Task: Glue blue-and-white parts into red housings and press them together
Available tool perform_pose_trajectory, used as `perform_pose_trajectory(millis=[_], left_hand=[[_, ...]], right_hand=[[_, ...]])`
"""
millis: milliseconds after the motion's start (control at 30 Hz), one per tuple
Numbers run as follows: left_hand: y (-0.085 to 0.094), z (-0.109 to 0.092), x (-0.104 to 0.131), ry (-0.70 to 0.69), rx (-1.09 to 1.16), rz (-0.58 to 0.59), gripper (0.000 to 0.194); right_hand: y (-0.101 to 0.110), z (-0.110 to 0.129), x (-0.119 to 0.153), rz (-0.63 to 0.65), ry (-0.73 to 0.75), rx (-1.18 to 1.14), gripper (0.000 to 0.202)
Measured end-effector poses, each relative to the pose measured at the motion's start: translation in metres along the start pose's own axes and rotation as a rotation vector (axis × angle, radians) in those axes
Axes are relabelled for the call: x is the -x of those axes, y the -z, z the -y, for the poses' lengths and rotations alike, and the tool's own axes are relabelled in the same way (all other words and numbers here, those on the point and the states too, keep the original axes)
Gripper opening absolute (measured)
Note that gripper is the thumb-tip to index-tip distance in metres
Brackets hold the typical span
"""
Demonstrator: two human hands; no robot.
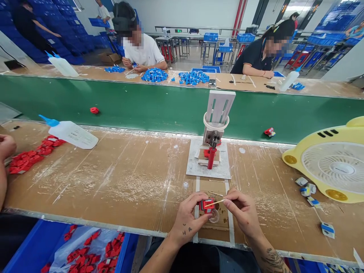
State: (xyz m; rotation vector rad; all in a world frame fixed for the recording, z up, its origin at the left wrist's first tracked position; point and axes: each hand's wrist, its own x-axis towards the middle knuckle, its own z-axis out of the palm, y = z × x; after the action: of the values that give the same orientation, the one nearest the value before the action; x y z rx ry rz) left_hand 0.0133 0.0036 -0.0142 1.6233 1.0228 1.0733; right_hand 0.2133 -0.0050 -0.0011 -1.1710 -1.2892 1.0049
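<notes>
My left hand is closed on a small red plastic part, holding it just above the front of the bench. Between thumb and fingers my right hand pinches a thin wooden stick, whose tip is at the face of the red part. A small clear round cup sits just below the part, on a brown card edged with white tape. Beyond my hands stands a toggle clamp press with a red handle on a white base plate.
A white squeeze bottle and a pile of red parts lie left, near another person's hand. At right are a yellow fan and several grey-blue pieces. A green belt runs behind; a blue bin holds red parts.
</notes>
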Motion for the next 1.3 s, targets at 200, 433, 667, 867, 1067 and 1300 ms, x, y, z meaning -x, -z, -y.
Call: perform_pose_trajectory(millis=[200,433,667,867,1067,1300], left_hand=[[0.001,0.003,0.0,-0.022,-0.054,0.0,0.025],[0.003,0.003,0.002,-0.151,-0.161,-0.045,0.029],[0.003,0.004,0.002,-0.256,-0.234,-0.048,0.03],[0.004,0.002,0.001,-0.267,-0.248,-0.011,0.031],[0.004,-0.002,-0.002,-0.246,-0.193,-0.023,0.029],[0.004,0.002,-0.001,-0.236,-0.186,-0.046,0.032]], right_hand=[[0.005,0.007,-0.002,0.034,-0.039,0.069,0.044],[0.016,0.021,-0.006,0.086,-0.072,0.235,0.039],[0.015,0.039,-0.008,0.11,0.164,0.469,0.029],[0.013,0.039,-0.009,0.112,0.243,0.506,0.027],[0.016,0.039,-0.008,0.146,0.199,0.469,0.029],[0.021,0.038,-0.006,0.141,0.155,0.438,0.03]])
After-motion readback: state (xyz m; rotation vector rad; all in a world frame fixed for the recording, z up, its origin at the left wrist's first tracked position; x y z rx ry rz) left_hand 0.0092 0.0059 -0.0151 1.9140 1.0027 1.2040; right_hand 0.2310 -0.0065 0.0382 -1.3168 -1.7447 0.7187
